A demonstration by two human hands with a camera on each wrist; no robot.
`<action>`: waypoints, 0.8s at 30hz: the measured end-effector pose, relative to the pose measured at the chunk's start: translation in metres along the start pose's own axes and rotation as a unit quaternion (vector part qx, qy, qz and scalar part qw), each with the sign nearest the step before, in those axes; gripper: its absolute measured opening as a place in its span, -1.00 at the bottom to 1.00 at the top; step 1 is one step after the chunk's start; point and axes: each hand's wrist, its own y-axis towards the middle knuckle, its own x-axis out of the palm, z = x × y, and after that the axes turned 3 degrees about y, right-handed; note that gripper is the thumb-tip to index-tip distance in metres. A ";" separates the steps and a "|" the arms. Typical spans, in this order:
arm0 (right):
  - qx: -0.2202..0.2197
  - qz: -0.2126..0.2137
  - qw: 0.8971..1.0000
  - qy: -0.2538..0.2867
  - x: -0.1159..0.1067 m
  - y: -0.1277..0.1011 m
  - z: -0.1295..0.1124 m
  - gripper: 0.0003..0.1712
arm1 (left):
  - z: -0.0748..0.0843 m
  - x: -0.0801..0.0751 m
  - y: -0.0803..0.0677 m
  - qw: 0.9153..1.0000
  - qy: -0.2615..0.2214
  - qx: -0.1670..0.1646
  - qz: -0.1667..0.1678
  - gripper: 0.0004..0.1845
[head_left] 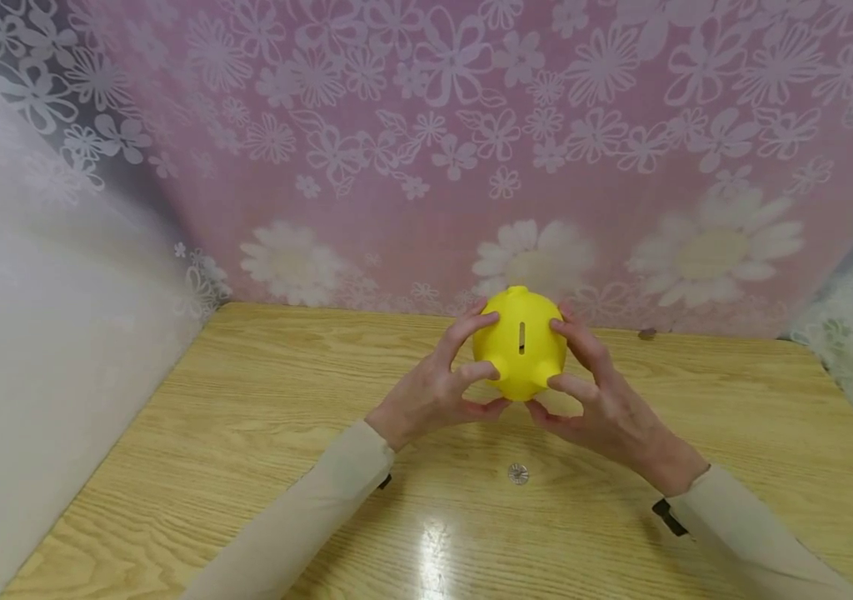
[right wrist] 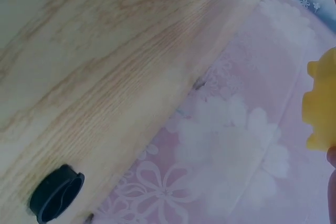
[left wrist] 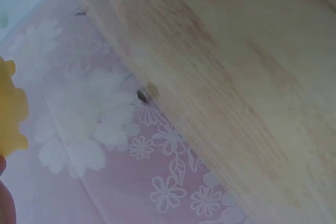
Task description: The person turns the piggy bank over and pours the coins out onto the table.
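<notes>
Near the back edge of the wooden counter (head_left: 261, 433), the left hand (head_left: 434, 392) and the right hand (head_left: 599, 400) clasped a yellow piggy bank (head_left: 520, 343) from either side, fingers curled round it, slot upward. A silver coin (head_left: 518, 473) lay toward the front edge, seemingly not yet dropped in. Only the right wrist view showed a black cap (right wrist: 56, 193); the head view alone showed the coin.

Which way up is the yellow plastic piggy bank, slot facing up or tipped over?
Upright: the yellow plastic piggy bank shows its coin slot on top, held between both hands.
</notes>
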 end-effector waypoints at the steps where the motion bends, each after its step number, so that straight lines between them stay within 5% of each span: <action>1: 0.005 0.000 1.000 0.008 0.000 -0.001 0.000 -0.63 | 0.000 0.000 0.000 1.000 -0.007 -0.003 0.000 -0.27; 9: 0.079 -0.020 0.996 0.041 -0.002 -0.006 -0.003 -0.35 | -0.001 0.000 -0.002 0.997 -0.061 -0.040 -0.016 -0.19; 12: 0.132 -0.029 0.989 0.058 -0.002 -0.006 -0.007 -0.25 | 0.001 0.000 -0.005 0.989 -0.104 -0.096 -0.034 -0.13; 14: 0.196 -0.038 0.977 0.078 -0.003 -0.005 -0.011 -0.18 | 0.004 0.000 -0.006 0.976 -0.144 -0.156 -0.048 -0.11; 17: 0.317 -0.054 0.941 0.107 -0.003 -0.002 -0.018 -0.08 | 0.009 0.002 -0.005 0.939 -0.203 -0.269 -0.070 -0.13; 21: 0.476 -0.094 0.861 0.151 -0.003 0.005 -0.022 -0.14 | 0.015 0.005 0.002 0.858 -0.273 -0.421 -0.105 -0.29; 24: 0.563 -0.121 0.795 0.192 -0.005 0.008 -0.022 -0.23 | 0.020 0.006 0.006 0.796 -0.303 -0.505 -0.142 -0.40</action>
